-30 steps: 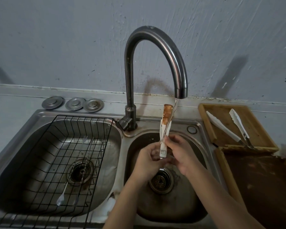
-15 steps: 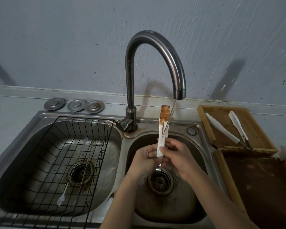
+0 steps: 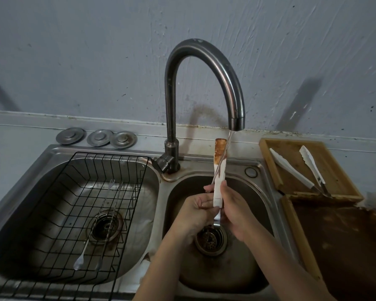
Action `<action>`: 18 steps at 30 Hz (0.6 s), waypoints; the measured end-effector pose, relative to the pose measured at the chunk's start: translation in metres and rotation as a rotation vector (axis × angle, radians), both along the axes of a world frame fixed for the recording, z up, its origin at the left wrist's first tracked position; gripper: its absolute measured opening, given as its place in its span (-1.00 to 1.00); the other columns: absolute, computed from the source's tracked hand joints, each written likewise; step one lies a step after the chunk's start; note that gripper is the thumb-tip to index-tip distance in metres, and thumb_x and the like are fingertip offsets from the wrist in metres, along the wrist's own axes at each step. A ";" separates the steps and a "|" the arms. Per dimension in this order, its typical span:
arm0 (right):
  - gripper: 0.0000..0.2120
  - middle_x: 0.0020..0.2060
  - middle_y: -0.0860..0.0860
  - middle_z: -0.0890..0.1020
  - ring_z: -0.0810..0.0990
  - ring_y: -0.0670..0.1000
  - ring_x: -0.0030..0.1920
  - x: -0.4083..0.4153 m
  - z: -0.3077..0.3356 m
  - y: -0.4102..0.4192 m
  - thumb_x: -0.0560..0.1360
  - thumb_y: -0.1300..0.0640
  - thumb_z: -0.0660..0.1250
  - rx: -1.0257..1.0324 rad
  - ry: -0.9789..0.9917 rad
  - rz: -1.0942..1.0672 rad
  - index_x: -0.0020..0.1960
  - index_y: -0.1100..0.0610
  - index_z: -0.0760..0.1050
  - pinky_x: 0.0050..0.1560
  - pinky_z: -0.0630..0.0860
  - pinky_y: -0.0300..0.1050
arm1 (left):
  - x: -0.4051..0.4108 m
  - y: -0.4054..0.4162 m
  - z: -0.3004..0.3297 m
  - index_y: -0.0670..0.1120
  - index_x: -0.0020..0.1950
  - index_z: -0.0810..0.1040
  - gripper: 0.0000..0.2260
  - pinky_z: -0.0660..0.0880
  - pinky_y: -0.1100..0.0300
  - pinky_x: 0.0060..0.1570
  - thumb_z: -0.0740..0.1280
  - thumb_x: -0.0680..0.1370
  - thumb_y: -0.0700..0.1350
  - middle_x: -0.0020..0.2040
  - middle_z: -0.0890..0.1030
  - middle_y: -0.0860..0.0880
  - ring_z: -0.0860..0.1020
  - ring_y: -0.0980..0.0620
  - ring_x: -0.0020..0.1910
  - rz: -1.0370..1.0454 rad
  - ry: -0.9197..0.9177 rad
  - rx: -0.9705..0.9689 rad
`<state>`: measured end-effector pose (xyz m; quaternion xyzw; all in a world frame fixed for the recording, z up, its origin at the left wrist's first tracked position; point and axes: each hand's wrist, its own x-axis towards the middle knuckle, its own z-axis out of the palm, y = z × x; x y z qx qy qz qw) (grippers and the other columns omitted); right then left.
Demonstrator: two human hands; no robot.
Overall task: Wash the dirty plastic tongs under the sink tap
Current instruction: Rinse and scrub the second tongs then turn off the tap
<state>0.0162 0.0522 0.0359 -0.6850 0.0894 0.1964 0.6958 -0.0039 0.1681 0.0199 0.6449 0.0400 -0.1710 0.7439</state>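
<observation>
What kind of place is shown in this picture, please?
Most likely a home kitchen, at the sink. A double stainless sink with a gooseneck tap running water, a wire dish rack holding utensils, and wooden trays with tongs beside it.

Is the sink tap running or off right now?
Running. A thin stream of water falls from the tap spout onto the stained upper end of the tongs held upright over the right basin.

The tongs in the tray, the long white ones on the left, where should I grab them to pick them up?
Grab the left tongs around the middle of the white arm, from above. They lie flat and slanted in the wooden tray, so the top is the free side. The thin metal end sits by the tray's near rim, next to the other tongs, where fingers have little room.
</observation>
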 end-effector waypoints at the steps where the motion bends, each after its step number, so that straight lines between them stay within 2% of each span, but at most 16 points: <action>1: -0.60 0.10 0.11 0.59 0.58 0.08 0.10 0.001 0.000 0.000 0.59 -0.07 0.01 -0.042 -0.030 -0.011 0.09 0.09 0.56 0.06 0.57 0.07 | 0.000 0.000 0.000 -0.15 0.05 0.65 -0.79 0.60 0.05 0.00 0.28 0.53 -0.32 -0.07 0.69 -0.17 0.65 -0.09 -0.04 -0.027 -0.015 0.034; 2: -0.63 0.10 0.10 0.59 0.58 0.06 0.09 0.001 -0.001 0.000 0.60 -0.04 0.03 -0.098 -0.072 -0.017 0.11 0.10 0.54 0.00 0.59 0.02 | 0.000 0.001 0.002 -0.16 0.02 0.66 -0.84 0.61 0.09 -0.04 0.30 0.53 -0.28 -0.09 0.70 -0.15 0.66 -0.04 -0.10 -0.053 -0.047 0.106; 4: -0.67 0.02 0.04 0.60 0.59 -0.01 0.00 0.003 -0.001 0.001 0.60 0.00 0.04 -0.215 -0.168 -0.003 0.11 0.13 0.51 -0.22 0.57 -0.23 | 0.001 0.001 0.005 -0.16 -0.07 0.67 -0.87 0.59 0.11 -0.08 0.33 0.53 -0.17 -0.17 0.70 -0.13 0.65 0.01 -0.21 -0.075 -0.133 0.302; 6: -0.73 -0.15 -0.04 0.60 0.59 -0.14 -0.15 0.003 0.001 0.001 0.60 0.04 0.04 -0.330 -0.280 0.032 -0.03 0.08 0.50 -0.36 0.47 -0.40 | 0.004 0.002 0.008 -0.11 -0.21 0.66 -0.80 0.54 0.12 -0.16 0.32 0.54 -0.09 -0.28 0.67 -0.10 0.60 0.03 -0.31 -0.004 -0.165 0.393; 8: -0.74 -0.36 -0.08 0.52 0.50 -0.23 -0.40 0.004 -0.001 -0.001 0.60 0.07 0.06 -0.511 -0.410 0.076 -0.21 0.00 0.43 -0.45 0.37 -0.41 | 0.008 0.005 0.007 -0.02 -0.26 0.62 -0.82 0.55 0.12 -0.18 0.33 0.53 -0.08 -0.32 0.64 0.01 0.59 0.08 -0.32 0.154 -0.174 0.410; 10: -0.71 -0.43 -0.07 0.46 0.42 -0.18 -0.48 0.003 -0.003 -0.004 0.60 0.05 0.05 -0.667 -0.451 0.128 -0.24 0.00 0.40 -0.48 0.30 -0.35 | 0.013 0.011 0.004 -0.02 -0.16 0.59 -0.94 0.57 0.13 -0.16 0.37 0.51 -0.15 -0.27 0.64 0.01 0.60 0.06 -0.26 0.270 -0.119 0.318; 13: -0.70 -0.33 -0.07 0.52 0.49 -0.14 -0.35 0.002 -0.004 -0.007 0.61 0.00 0.02 -0.777 -0.375 0.236 -0.06 0.09 0.48 -0.41 0.30 -0.29 | 0.012 0.011 0.005 -0.13 -0.07 0.59 -0.94 0.50 0.24 -0.30 0.38 0.49 -0.25 -0.31 0.66 -0.03 0.56 0.04 -0.31 0.225 0.101 -0.039; 15: -0.71 -0.30 -0.07 0.51 0.52 -0.08 -0.28 0.003 -0.001 -0.007 0.61 0.00 0.01 -0.789 -0.354 0.281 -0.05 0.07 0.47 -0.37 0.32 -0.23 | 0.012 0.005 0.001 -0.20 -0.02 0.63 -0.91 0.53 0.25 -0.26 0.38 0.49 -0.25 -0.23 0.68 -0.09 0.60 0.03 -0.27 0.192 0.112 -0.044; 18: -0.72 -0.27 -0.05 0.51 0.51 -0.06 -0.25 0.006 0.006 -0.012 0.61 0.00 0.01 -0.807 -0.339 0.289 -0.11 0.04 0.44 -0.29 0.35 -0.17 | 0.011 -0.007 -0.008 -0.20 -0.04 0.65 -0.90 0.53 0.10 -0.14 0.38 0.49 -0.22 -0.17 0.68 -0.16 0.60 0.01 -0.30 0.216 0.166 -0.131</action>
